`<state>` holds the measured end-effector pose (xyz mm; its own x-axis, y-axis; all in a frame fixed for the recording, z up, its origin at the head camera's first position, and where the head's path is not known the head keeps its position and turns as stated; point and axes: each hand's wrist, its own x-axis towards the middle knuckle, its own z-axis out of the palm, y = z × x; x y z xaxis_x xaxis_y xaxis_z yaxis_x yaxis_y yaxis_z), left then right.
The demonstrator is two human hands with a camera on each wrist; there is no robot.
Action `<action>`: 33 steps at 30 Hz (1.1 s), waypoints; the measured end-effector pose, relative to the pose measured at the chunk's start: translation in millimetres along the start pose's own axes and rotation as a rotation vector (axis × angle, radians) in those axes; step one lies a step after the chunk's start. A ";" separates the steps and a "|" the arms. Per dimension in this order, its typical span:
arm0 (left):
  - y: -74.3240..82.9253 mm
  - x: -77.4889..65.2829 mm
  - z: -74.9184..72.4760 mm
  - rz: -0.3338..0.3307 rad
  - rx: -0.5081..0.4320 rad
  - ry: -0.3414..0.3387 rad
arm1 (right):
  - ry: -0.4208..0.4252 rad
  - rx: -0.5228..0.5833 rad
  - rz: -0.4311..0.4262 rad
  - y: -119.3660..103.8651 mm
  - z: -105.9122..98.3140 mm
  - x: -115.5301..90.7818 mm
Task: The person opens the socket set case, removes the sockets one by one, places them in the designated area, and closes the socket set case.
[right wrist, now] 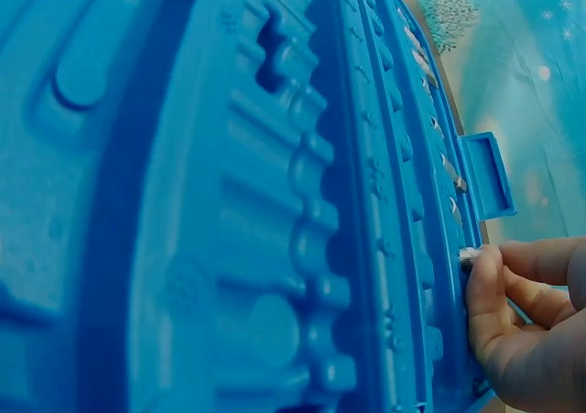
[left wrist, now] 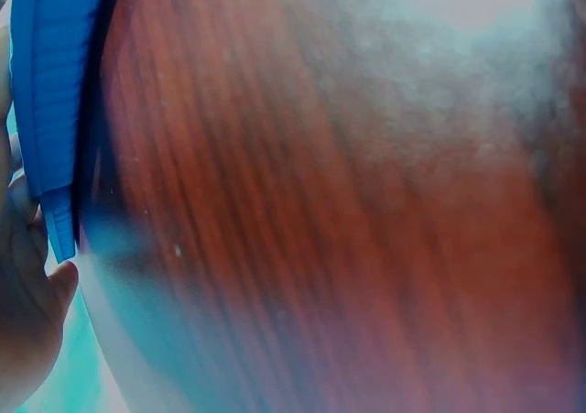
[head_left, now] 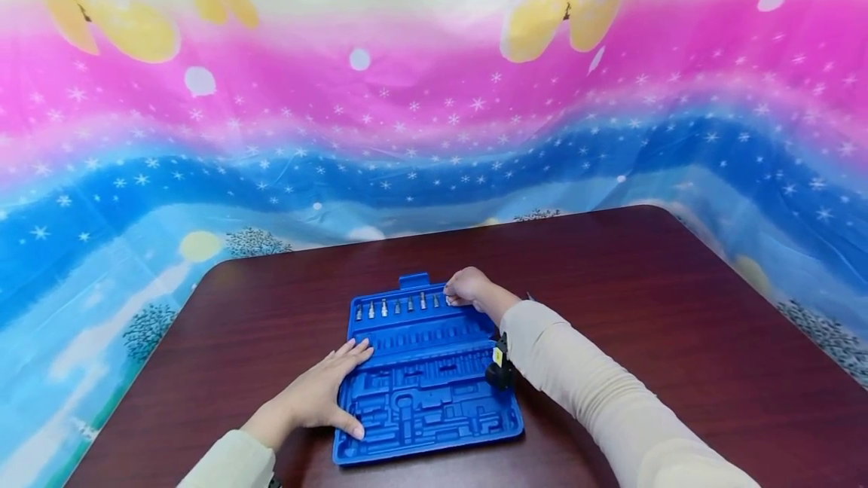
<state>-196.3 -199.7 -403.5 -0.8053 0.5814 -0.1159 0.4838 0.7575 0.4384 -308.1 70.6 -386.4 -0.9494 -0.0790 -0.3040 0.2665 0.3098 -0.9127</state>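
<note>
A blue moulded tool case lies unfolded flat on the table. My left hand rests on its left side, fingers spread over the rim and the thumb on the near half. In the left wrist view the case's side shows at the left edge. My right hand is at the far right corner of the far half. Its thumb and fingers pinch a small metal bit, mostly covered by the fingertips. Several silver bits stand in a row to the left of that hand.
The dark red wooden table extends around the case. A blue latch tab sticks out from the case's far edge. Moulded slots run below the row of bits. A printed cloth hangs behind the table.
</note>
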 end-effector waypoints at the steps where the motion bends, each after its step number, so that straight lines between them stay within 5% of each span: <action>1: -0.1 0.0 0.2 0.001 0.001 0.002 | -0.003 0.001 0.000 0.7 -0.3 0.2; 19: -0.1 -0.3 0.7 0.003 -0.005 0.000 | 0.044 0.123 -0.021 2.2 -6.1 -7.4; 33: 3.1 -1.5 -0.5 -0.003 0.013 0.001 | -0.103 0.141 -0.042 3.8 -31.3 -24.1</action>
<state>-193.8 -198.3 -401.5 -0.8074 0.5784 -0.1161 0.4855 0.7633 0.4261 -289.5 103.3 -374.0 -0.9402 -0.1880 -0.2841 0.2541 0.1684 -0.9524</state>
